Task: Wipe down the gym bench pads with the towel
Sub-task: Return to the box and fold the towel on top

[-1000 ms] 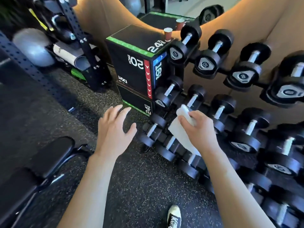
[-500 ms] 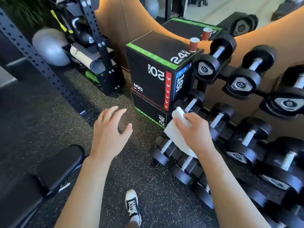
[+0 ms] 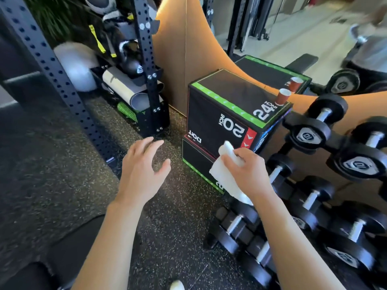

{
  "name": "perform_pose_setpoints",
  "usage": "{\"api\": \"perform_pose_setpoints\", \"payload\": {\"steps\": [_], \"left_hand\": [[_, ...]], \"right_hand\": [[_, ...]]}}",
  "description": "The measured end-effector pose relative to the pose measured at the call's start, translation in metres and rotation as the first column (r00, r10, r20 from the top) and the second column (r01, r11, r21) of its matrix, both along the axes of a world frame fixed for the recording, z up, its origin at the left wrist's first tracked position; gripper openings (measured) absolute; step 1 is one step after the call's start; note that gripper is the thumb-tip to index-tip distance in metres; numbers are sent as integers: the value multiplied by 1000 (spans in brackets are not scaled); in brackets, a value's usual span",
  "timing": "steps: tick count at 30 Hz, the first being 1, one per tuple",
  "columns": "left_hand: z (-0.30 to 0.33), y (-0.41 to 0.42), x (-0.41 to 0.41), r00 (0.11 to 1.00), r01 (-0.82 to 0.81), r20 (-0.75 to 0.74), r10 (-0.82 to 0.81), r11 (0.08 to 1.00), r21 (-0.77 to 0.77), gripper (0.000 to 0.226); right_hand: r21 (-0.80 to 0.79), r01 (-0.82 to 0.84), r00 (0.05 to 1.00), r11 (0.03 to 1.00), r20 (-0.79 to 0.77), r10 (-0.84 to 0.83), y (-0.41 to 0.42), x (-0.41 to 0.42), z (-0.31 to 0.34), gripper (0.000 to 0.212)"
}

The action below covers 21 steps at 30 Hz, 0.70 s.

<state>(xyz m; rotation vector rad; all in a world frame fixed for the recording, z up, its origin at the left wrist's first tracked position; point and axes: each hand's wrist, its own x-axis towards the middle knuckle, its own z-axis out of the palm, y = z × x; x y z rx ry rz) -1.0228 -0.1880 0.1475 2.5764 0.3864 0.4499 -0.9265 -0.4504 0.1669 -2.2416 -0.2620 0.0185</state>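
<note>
White towel (image 3: 225, 174) at frame centre-right, long axis running upper left to lower right, pinched in right hand (image 3: 246, 174); left hand (image 3: 140, 174) spread, empty; box (image 3: 228, 114) lettered "20 INCH", "24 INCH".

1. Black plyo box (image 3: 226, 105): its top reads "24 INCH" in white near the right corner.
2. The same box's front face reads "20 INCH", upside down to the viewer, with "DO IT" lower on that face.
3. Kettlebell (image 3: 134, 66) in the rack: a partly readable "10".
4. Dumbbell (image 3: 310, 135) end cap: a logo resembling "10".
</note>
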Motion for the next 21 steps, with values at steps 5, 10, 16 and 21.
{"api": "perform_pose_setpoints", "payload": {"steps": [5,10,16,21], "left_hand": [[-2,39,12,999,-38,3,39,998,-42,52],[-2,74,43,999,-49,7,49,998,-44,53],[-9,110,109,997,-71,-1,71,997,-9,52],[-7,130,201,999,-24,-32,25,999,23,53]], "right_hand": [[-22,-47,999,999,15,47,47,30,8,39],[59,-62,997,996,-32,64,86,66,6,34],[96,-81,995,992,-55,87,121,135,-17,42],[77,-55,997,996,-50,59,134,222,-22,40]]}}
